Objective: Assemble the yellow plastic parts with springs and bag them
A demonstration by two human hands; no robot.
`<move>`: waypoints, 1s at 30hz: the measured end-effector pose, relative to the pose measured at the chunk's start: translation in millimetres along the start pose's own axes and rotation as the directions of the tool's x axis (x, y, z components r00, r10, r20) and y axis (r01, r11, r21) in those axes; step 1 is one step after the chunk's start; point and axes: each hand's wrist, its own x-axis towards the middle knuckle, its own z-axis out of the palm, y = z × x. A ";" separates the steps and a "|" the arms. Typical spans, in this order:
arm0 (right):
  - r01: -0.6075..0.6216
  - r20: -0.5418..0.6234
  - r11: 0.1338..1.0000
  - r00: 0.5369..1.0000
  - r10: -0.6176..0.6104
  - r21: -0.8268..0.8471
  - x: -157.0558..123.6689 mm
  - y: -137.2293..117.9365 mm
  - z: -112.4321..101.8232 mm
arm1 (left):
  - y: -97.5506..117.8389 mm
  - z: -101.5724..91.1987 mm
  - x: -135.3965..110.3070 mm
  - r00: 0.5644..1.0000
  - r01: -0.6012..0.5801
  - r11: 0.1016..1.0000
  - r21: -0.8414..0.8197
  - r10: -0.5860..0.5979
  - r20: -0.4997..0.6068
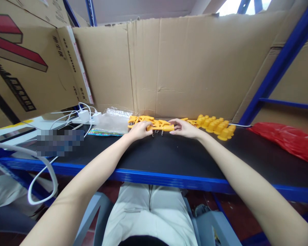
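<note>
Across upper frame: cardboard panel (195,65) | mid-frame: black table (179,153) | right edge: red plastic bag (287,138) | centre: yellow corkscrews (165,127), spirals hanging down | right of centre: yellow cups (215,126), rows | centre: left hand (141,130) curled against corkscrews, right hand (186,129) bent about their front end; whether either grips, cannot tell

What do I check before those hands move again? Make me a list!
1. Left hand at the yellow pieces: ok, it is right beside them, thumb towards the right hand.
2. Right hand near them too: ok, it is at the right end of the front one.
3. Firm grip: cannot tell, both hands hide part of it.
4. Metal spirals covered: not ok, some stick out bare between the hands.
5. Red plastic away from the hands: ok, it lies far to the right.
</note>
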 end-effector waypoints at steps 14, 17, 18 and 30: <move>-0.229 0.094 0.925 0.973 0.210 0.302 -4.5 -7.6 0.5 | 4.0 -4.1 -0.2 1.000 0.021 1.000 0.014 -0.021 -0.007; -0.194 0.133 0.924 0.978 0.158 0.330 -7.3 -7.9 -3.1 | 3.7 -3.9 -0.6 1.000 -0.004 1.000 0.018 0.005 -0.025; -0.195 0.141 0.923 0.978 0.156 0.331 -7.7 -8.3 -3.3 | 3.4 -3.8 -1.0 0.999 -0.014 1.000 0.024 0.015 -0.033; -0.406 0.132 0.861 0.914 0.384 0.306 -0.4 -7.8 6.3 | 1.4 -1.2 -0.5 0.996 -0.033 0.999 0.012 0.034 -0.082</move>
